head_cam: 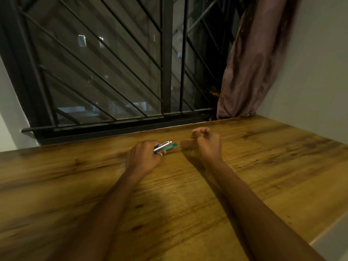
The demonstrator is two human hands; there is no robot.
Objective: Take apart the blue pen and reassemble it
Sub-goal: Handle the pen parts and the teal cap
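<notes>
Fingers [157, 147] of the left grip [145, 157] curled around the silver-bodied blue pen [163, 145] and a teal piece [172, 145], low over the wooden counter [244, 166] at eleven o'clock from its middle. At one o'clock, the right grip [205, 146] was curled tight; whether it held anything could not be told.

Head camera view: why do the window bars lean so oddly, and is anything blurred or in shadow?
Head view: wide-angle lens tilts and splays the window bars; dim warm light, night outside; the right hand looks slightly smeared; both arms cast soft shadows on the table; the pen in the left hand shows a small glint.
</notes>
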